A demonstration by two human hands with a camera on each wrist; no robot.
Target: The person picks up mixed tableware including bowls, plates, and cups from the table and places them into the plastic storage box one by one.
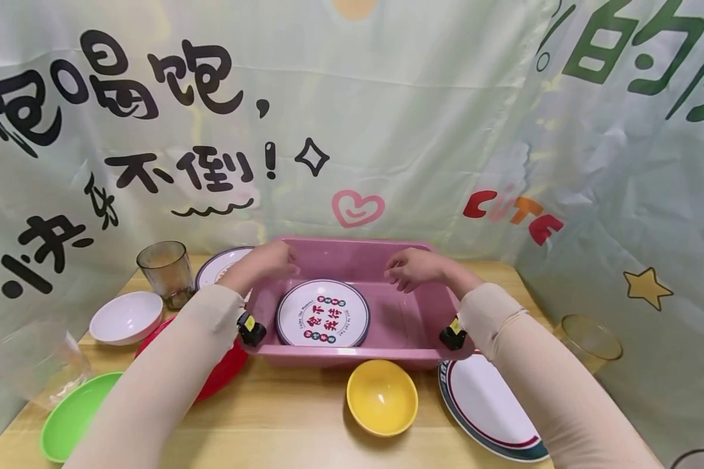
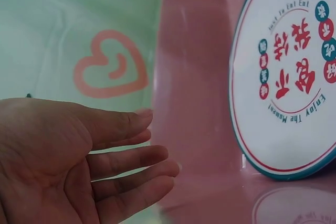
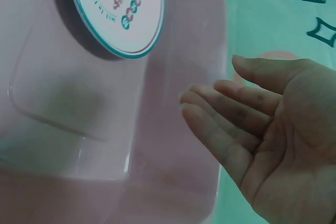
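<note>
A pink rectangular basin stands at the back of the table. Inside it, on the left, lies a round white plate with red characters and a dark rim; the left wrist view shows the same plate close up. Over the basin's back left corner is my left hand, fingers loosely bent and holding nothing. My right hand hovers over the basin's right half, also holding nothing. In the right wrist view its fingers are relaxed and apart from the plate.
In front of the basin sit a yellow bowl and a large white plate. At left are a red plate, a green dish, a white bowl, a clear cup and a dark glass. An amber glass stands right.
</note>
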